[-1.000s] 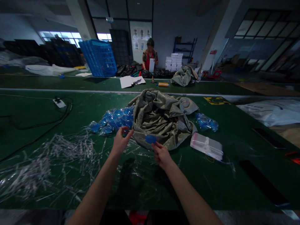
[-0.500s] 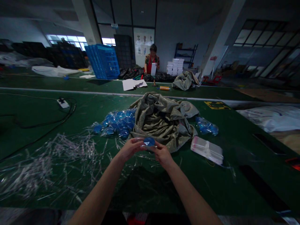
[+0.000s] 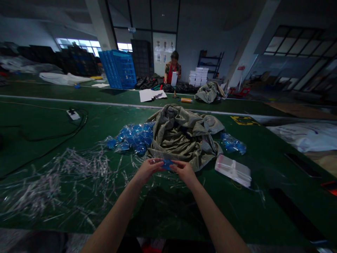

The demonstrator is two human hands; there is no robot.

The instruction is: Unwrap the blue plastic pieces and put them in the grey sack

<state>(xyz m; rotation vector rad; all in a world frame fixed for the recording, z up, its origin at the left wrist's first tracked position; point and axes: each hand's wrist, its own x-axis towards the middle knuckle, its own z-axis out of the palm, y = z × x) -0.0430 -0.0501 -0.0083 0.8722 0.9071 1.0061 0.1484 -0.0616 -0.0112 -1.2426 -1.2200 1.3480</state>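
Between my hands is a small blue item in a clear plastic bag (image 3: 166, 164), in front of an olive woven sack (image 3: 181, 140). My left hand (image 3: 148, 171) pinches the bag's left side, and my right hand (image 3: 185, 173) pinches its right side. What the blue item is, I cannot make out. Left of the sack lies a heap of bagged blue items (image 3: 135, 137); a smaller group of bagged blue items (image 3: 233, 143) is to its right. A banded stack of clear bags (image 3: 233, 170) lies right of my right hand.
Thin clear plastic strips (image 3: 76, 172) are strewn over the left of the green table (image 3: 47, 140). A power strip (image 3: 73, 114) with black cables lies farther left. Across the table, a co-worker (image 3: 172, 70) stands near blue crates (image 3: 117, 69) and stacked white boxes (image 3: 198, 76).
The bagged blue item has turned in my fingers, and its white marking no longer shows. My hands stay close together at nearly the same spot.
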